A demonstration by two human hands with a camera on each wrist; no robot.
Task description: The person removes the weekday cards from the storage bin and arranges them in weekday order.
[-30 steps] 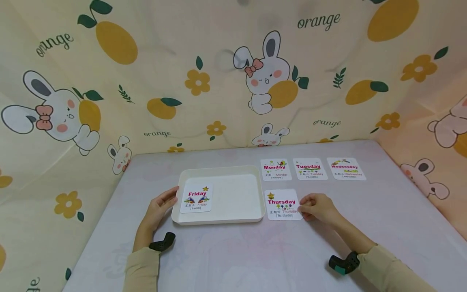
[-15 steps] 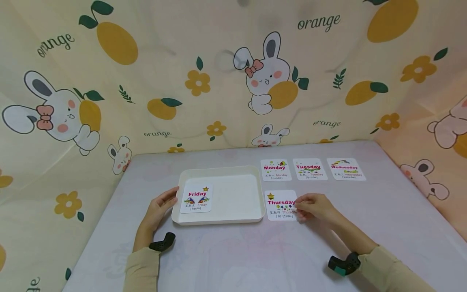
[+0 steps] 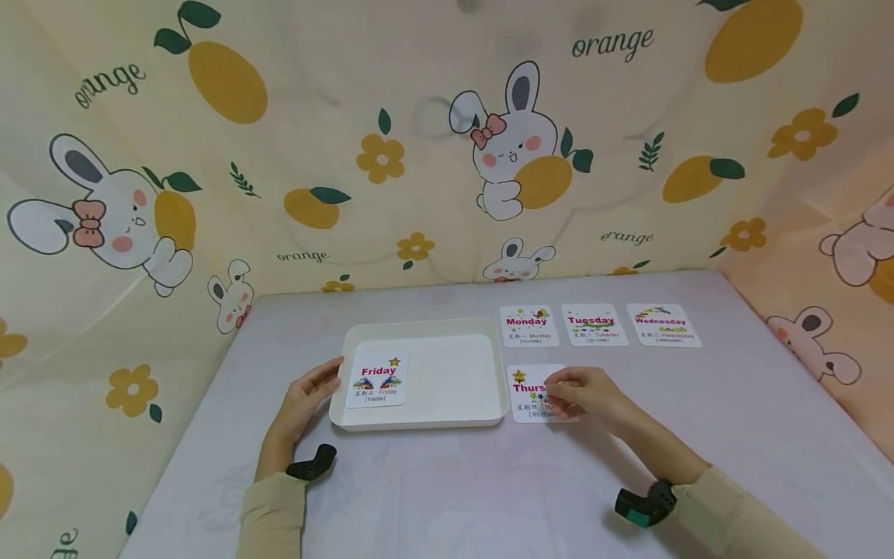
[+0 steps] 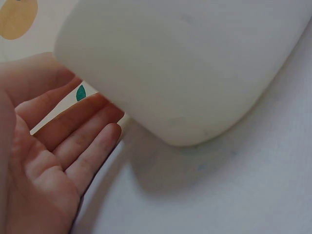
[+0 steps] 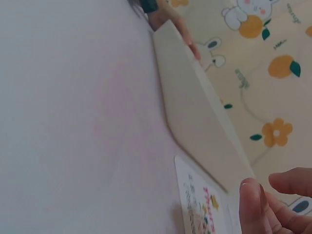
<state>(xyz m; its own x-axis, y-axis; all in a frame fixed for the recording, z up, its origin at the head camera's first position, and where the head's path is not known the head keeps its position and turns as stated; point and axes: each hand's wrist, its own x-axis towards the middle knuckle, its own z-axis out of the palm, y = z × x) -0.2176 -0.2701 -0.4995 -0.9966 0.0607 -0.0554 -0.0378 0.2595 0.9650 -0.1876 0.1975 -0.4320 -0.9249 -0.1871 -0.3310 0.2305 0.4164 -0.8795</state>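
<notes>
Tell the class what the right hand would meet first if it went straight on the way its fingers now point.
Probably the nearest wall of the white tray, just beyond the Thursday card below the right hand. The hand's height is hard to judge, so it might pass above.

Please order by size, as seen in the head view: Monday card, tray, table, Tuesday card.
1. Table
2. Tray
3. Monday card and Tuesday card: nearly alike, so I do not rank them.

Beyond my right hand, cards read "Monday", "Tuesday", "Wednesday"; beneath, a "Thurs" card; left, a "Friday" card; backdrop, "orange".
</notes>
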